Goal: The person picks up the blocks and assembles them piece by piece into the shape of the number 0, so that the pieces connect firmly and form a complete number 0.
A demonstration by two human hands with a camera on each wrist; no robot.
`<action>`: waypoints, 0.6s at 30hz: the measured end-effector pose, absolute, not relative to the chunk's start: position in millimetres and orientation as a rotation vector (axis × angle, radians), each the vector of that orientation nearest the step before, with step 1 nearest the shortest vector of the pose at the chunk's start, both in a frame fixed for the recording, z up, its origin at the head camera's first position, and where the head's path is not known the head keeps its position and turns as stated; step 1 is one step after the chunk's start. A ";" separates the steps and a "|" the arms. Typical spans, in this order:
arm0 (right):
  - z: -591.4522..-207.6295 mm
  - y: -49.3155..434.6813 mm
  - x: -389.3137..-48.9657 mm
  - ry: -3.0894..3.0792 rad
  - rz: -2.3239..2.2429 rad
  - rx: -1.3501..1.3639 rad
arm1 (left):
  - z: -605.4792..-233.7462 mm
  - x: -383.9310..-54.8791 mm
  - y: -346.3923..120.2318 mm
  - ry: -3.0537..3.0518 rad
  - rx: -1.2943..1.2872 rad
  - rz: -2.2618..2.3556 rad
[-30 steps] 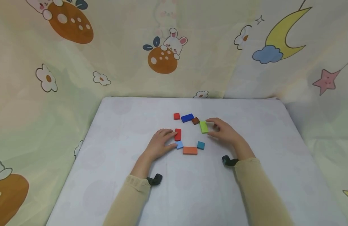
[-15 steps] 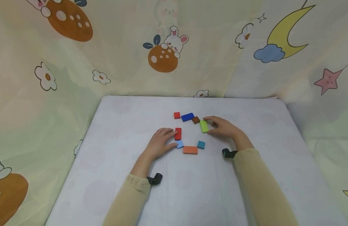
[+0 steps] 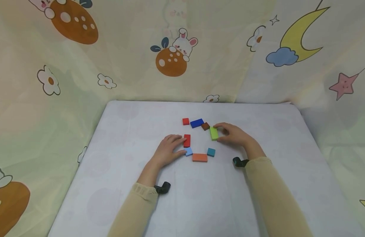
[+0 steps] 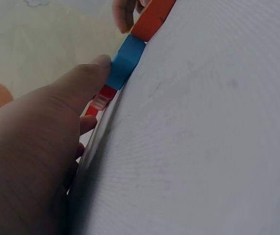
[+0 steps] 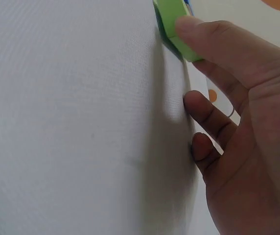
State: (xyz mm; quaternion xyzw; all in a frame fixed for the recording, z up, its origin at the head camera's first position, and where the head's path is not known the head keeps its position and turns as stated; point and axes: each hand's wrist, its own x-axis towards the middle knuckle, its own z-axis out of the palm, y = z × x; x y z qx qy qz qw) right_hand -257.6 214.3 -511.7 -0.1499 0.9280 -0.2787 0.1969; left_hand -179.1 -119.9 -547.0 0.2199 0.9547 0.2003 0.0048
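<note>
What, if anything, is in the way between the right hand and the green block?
Nothing visible: the right hand touches the green block, thumb at its near end, index finger at its far end. The brown block lies by that far end, not in between.

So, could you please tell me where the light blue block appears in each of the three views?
Head: light blue block just below the picture's centre, at the left hand, between the long red block and the orange block.
Left wrist: light blue block in the upper middle, by that hand's thumb, next to the orange block.
Right wrist: not in this picture.
Shared landmark: the white tabletop, in all three views.
</note>
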 end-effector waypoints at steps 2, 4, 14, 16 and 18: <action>-511.5 214.0 -254.8 2.584 -0.790 -0.407 | -547.3 -179.0 -119.6 2.989 0.683 0.622; -512.2 213.3 -251.4 2.575 -0.807 -0.393 | -547.6 -179.1 -119.4 2.993 0.682 0.621; -515.7 202.3 -229.6 2.596 -0.827 -0.420 | -547.6 -179.9 -118.9 3.000 0.686 0.608; -515.2 200.6 -226.6 2.603 -0.826 -0.448 | -548.0 -180.1 -119.1 3.004 0.688 0.606; -515.2 199.9 -224.8 2.615 -0.814 -0.469 | -548.9 -180.3 -119.5 3.009 0.688 0.597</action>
